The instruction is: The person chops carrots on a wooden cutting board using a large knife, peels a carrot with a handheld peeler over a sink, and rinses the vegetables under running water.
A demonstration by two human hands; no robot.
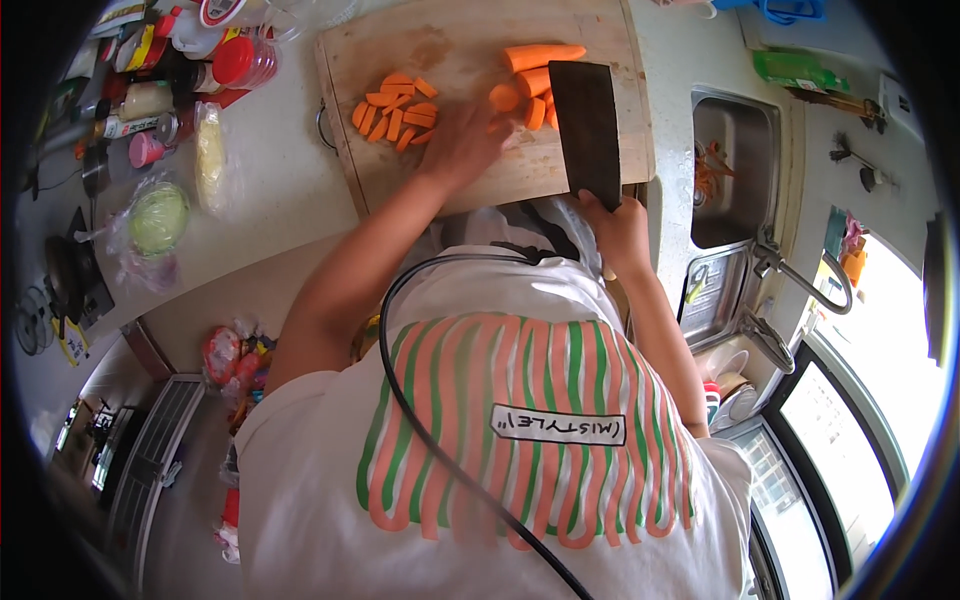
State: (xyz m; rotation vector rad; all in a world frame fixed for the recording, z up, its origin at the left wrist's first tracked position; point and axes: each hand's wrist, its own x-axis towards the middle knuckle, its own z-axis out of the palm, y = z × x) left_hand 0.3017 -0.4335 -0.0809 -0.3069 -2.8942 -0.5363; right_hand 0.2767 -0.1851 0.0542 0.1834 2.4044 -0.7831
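Note:
My right hand (619, 225) grips the handle of a broad dark cleaver (586, 127), its blade held over the right side of a wooden cutting board (465, 45). Low over the board, my left hand (466, 142) is slightly blurred, its fingertips near a round carrot slice (504, 97). A bit of orange shows at those fingertips, but whether they pinch it is unclear. To the left lies a pile of cut carrot sticks (395, 112). Beside the blade rest a long carrot piece (544, 56) and several thick carrot chunks (535, 114), partly hidden by the cleaver.
A metal sink (739, 214) with orange peelings (712, 172) and a faucet (802, 281) are on the right. Left on the counter sit a plastic-wrapped cabbage (159, 217), a bagged yellow food item (211, 157) and several jars, including a red-lidded one (236, 61). A black cable (397, 375) crosses my shirt.

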